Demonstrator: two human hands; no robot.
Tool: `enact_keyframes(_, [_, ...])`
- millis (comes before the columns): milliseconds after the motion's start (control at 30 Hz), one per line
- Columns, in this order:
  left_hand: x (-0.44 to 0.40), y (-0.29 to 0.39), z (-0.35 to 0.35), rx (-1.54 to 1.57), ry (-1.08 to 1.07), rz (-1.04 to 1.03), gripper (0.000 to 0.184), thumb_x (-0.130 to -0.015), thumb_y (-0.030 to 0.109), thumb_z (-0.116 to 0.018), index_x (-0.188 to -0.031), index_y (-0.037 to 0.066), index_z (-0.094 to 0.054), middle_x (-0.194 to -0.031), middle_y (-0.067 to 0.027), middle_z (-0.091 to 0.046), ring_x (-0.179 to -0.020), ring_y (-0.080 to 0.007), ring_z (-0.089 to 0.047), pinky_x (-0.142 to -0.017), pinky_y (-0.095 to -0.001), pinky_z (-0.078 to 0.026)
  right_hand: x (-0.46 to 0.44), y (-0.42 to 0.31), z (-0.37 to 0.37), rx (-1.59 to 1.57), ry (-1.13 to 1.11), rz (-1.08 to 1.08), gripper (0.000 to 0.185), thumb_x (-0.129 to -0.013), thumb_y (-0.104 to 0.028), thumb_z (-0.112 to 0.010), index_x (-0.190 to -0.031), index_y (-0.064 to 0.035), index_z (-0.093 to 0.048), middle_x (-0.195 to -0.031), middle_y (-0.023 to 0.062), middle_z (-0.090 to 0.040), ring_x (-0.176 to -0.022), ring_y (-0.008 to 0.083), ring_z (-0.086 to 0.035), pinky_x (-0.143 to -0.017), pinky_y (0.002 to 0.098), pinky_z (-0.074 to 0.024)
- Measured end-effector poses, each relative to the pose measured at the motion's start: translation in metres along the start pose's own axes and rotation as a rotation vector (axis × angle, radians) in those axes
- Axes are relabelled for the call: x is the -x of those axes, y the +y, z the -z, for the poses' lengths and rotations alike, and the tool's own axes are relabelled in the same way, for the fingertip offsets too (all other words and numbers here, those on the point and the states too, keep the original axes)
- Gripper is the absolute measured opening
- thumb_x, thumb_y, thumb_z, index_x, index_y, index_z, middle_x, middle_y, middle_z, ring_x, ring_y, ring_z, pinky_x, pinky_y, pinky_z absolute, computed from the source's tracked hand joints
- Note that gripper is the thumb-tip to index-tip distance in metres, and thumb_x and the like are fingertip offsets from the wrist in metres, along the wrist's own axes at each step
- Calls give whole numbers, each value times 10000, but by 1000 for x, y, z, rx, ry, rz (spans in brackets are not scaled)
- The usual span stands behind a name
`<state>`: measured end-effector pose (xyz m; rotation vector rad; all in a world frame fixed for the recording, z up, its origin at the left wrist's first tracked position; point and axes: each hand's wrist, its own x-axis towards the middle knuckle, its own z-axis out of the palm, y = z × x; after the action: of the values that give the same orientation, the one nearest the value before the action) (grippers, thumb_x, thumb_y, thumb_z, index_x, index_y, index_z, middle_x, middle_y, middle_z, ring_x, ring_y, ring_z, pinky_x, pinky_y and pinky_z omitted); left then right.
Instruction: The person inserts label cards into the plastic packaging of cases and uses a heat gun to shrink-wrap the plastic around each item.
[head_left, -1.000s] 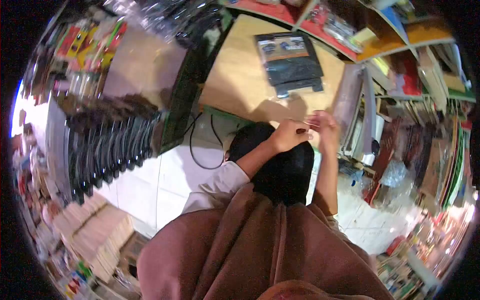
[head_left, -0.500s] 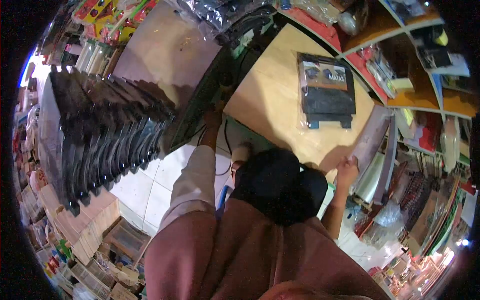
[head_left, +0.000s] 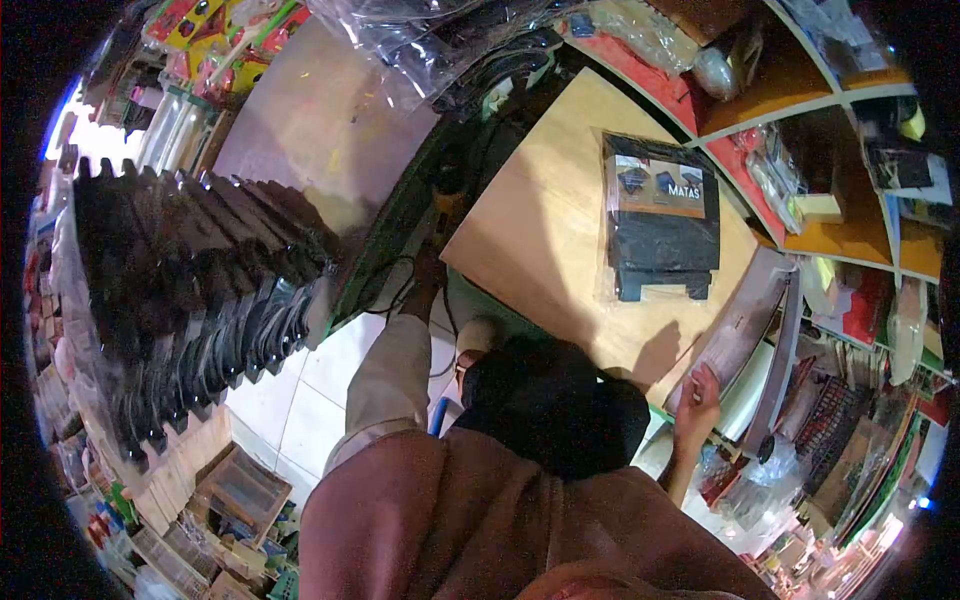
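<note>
My left hand (head_left: 427, 275) reaches down into the dark gap between two tabletops. Its fingers are in shadow, close to an orange-brown object (head_left: 447, 205) and a dark cable; whether it grips anything cannot be made out. Over the right corner of the pale wooden tabletop (head_left: 530, 220) is my right hand (head_left: 697, 402), its fingers apart and nothing in them. Beside it lies a long grey-purple panel (head_left: 745, 315) along the table's edge. A flat black item in clear plastic, a package labelled MATAS (head_left: 662, 215), rests on the pale tabletop.
A tall pile of black plastic-wrapped packages (head_left: 200, 300) stands at left. Behind it is a second, greyish tabletop (head_left: 320, 120). Shelves (head_left: 860, 100) with bagged goods line the upper right. White floor tiles (head_left: 310, 400) show below, and boxes crowd the lower left.
My right hand has opened from a closed shape, its fingers now spread beside the grey-purple panel. The view has tilted slightly. My left hand stays in the gap.
</note>
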<state>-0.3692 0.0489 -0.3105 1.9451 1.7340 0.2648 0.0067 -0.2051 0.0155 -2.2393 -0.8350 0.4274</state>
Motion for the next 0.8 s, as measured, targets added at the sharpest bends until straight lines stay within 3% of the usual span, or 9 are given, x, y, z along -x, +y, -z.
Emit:
enact_keyframes(33, [11, 0, 7, 21, 3, -18, 297, -764, 149, -587, -985, -33, -510, -910, -233, -584, -834, -417, -570, -724, -459, -467, 8, -8, 3, 130, -41, -37, 360, -842, -68, -579, -1197, -43, -523, -993, 117, -620, -800, 154, -582, -664, 281, -493])
enact_keyframes(200, [80, -14, 34, 33, 78, -219, 354, -784, 199, -548, -1047, -37, -521, -948, -262, -558, -873, -405, -556, -751, -487, -455, 34, -65, -5, 5, -90, 26, 305, -859, -99, -578, -1155, -29, -545, -959, 119, -639, -816, 167, -613, -674, 283, -500])
enact_keyframes(300, [118, -11, 64, 8, -1, -59, 307, -740, 127, -574, -980, -46, -495, -853, -260, -560, -806, -429, -559, -706, -493, -460, 55, -89, -11, -139, -113, 91, 283, -856, -81, -576, -1130, -16, -558, -958, 136, -638, -810, 172, -616, -676, 278, -500])
enact_keyframes(433, [173, 34, 154, 38, 69, -151, 350, -753, 152, -570, -1021, -48, -468, -890, -276, -563, -828, -441, -554, -710, -489, -459, 91, -110, -26, -209, -218, 265, 259, -837, -77, -599, -1090, -25, -589, -946, 105, -647, -776, 142, -612, -689, 258, -490])
enact_keyframes(500, [195, 51, 193, -45, -12, -130, 355, -757, 158, -568, -1029, -45, -465, -903, -280, -567, -837, -444, -553, -713, -487, -458, 115, -137, -30, -225, -303, 346, 260, -827, -100, -623, -1066, -5, -594, -942, 120, -650, -769, 148, -622, -684, 261, -493])
enact_keyframes(567, [216, 81, 238, 126, -86, -122, 367, -761, 156, -576, -1049, -35, -452, -884, -261, -582, -815, -433, -562, -699, -487, -452, 136, -144, -48, -376, -492, 280, 307, -815, -120, -644, -1077, 25, -577, -924, 128, -655, -761, 152, -631, -688, 257, -495])
enact_keyframes(633, [232, 119, 278, 175, -223, -185, 392, -762, 160, -590, -1071, -31, -442, -875, -247, -590, -810, -417, -576, -694, -473, -456, 148, -145, -60, -412, -758, 145, 463, -787, -184, -684, -1164, 25, -513, -1047, 173, -612, -917, 204, -614, -776, 302, -492])
enact_keyframes(733, [253, 191, 318, 462, -437, -292, 384, -755, 211, -660, -1048, -2, -532, -899, -155, -643, -800, -283, -631, -687, -381, -490, 163, -139, -81, -1076, -1021, -1, 548, -799, -175, -663, -1247, 31, -423, -1191, 161, -534, -1089, 231, -526, -893, 331, -437])
enact_keyframes(800, [263, 244, 336, 408, -676, -367, 400, -756, 218, -680, -1062, 0, -541, -976, -133, -634, -872, -252, -612, -738, -374, -478, 165, -152, -59, -1410, -879, 55, 548, -805, -144, -637, -1271, 12, -393, -1224, 148, -502, -1143, 241, -476, -938, 353, -399])
